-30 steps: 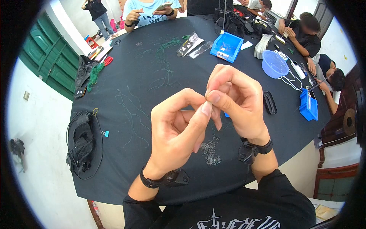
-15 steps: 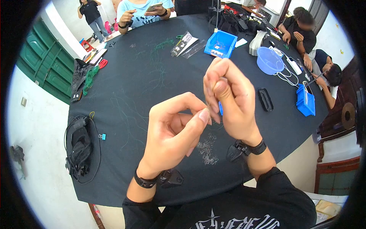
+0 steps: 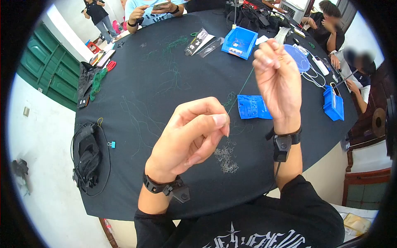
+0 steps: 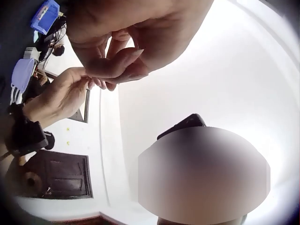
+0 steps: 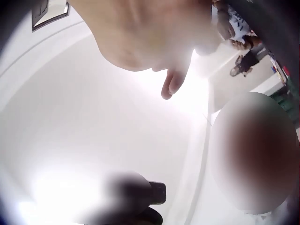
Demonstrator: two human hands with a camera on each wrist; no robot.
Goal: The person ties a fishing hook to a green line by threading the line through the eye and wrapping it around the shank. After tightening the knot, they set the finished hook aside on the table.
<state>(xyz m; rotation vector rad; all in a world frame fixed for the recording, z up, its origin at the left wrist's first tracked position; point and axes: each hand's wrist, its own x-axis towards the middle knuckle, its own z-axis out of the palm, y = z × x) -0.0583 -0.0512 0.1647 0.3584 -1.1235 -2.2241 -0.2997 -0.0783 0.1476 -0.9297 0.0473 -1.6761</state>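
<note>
A thin green thread runs taut and slanting between the two hands. My left hand pinches its lower end between thumb and forefinger; I cannot tell whether a small piece sits there too. Higher up and to the right, my right hand holds the upper end in its curled fingertips. Beneath the left fingertips, a loose heap of small silvery wire-like pieces lies on the black cloth. A blue packet lies just left of the right wrist. In the right wrist view the thread is lost against the bright background.
Loose green threads are strewn over the black tablecloth. A blue bin and a plastic packet lie at the back. Red-handled scissors and a black cable bundle are at left. Other people sit around the table.
The hands, together at first, have moved apart, the right one going up and to the right. The thread now shows stretched between them, and the blue packet has come into fuller view.
</note>
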